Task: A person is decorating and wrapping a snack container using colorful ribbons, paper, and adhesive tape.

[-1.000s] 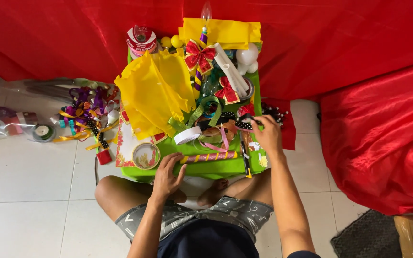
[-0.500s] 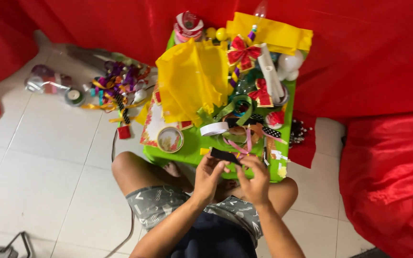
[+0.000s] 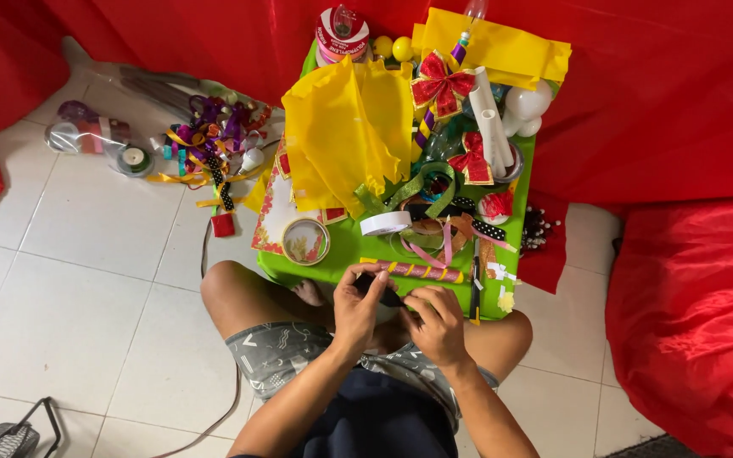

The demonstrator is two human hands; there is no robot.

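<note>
We see our left hand (image 3: 358,307) and right hand (image 3: 439,322) together grasping a small black object (image 3: 386,294) at the near edge of the green plastic counter (image 3: 345,254), beside a striped wrapped stick (image 3: 422,271).

Low table (image 3: 341,254) sits ahead of the person's crossed legs, crowded with paper sheets (image 3: 345,136), bows (image 3: 439,85), tape rolls (image 3: 305,241) and a wrapped stick (image 3: 422,271) along its near edge. Both hands, left hand (image 3: 356,309) and right hand (image 3: 439,326), meet just before that edge on a small dark object (image 3: 383,293). Ribbon pile (image 3: 209,144) and bag (image 3: 86,136) lie on the floor left of the table; cloth (image 3: 689,322) lies right.
</note>
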